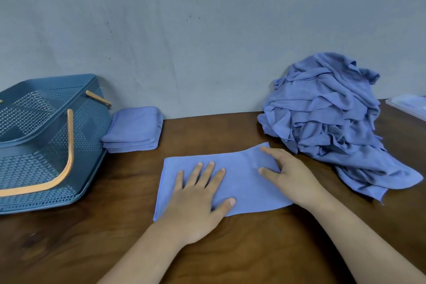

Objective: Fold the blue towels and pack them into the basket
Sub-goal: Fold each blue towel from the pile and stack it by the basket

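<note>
On surface [230, 249], basket [46, 145] at left, unfolded pile [327, 117] at right, half-folded towel [244, 182] center: left hand [196, 205] w/ fingers [207, 173] spread flat on it, right hand [292, 175] at its right end, grip unclear; next prob. fold that end over.

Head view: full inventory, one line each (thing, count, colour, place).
basket: one, teal with orange handles, table left
folded towels: one stack, blue, right of the basket, by the wall
flat towel: one, blue, table centre
unfolded towels: one heap, blue, table right
tray: one, pale, far right edge, cut off
table: one, dark brown wood
wall: grey, behind
left hand: fingers spread, presses the flat towel
right hand: on the flat towel's right end, grip unclear
</note>
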Demonstrator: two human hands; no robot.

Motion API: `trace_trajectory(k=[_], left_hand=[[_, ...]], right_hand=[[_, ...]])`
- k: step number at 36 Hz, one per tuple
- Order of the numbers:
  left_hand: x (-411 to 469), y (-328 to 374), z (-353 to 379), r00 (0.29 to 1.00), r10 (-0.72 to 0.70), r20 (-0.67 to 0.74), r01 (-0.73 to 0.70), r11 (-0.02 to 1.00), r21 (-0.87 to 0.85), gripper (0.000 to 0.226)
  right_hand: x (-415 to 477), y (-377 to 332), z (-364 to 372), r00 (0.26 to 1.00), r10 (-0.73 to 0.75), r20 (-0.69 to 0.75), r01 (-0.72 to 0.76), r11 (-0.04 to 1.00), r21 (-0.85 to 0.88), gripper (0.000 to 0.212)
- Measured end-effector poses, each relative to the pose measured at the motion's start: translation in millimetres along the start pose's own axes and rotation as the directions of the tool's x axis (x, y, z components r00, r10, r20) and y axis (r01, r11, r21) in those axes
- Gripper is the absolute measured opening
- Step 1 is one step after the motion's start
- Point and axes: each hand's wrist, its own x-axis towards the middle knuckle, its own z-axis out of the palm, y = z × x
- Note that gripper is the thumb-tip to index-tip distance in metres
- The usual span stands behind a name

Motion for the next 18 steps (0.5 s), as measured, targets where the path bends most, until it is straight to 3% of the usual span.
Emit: trace_trajectory(k=[8,15,18], left_hand=[[-8.4,6.5,-3.7,0.999,-0.013,0.03,0.015,0.998,-0.061,0.076],[-7.6,-53.0,-17.6,0.987,-0.159,-0.033,0.154,0.98,-0.123,0.074],[-20.2,-87.1,-18.1,0.986,-0.16,-0.043,0.148,0.967,-0.207,0.074]], right_hand=[[-6.3,2.2,-6.5,0.994,-0.039,0.101,0.061,0.972,-0.225,0.078],[-7.7,3.7,-6.8,0.993,-0.037,0.115,0.063,0.97,-0.235,0.078],[-8.1,3.3,-7.6,0.993,-0.036,0.114,0.06,0.975,-0.212,0.078]])
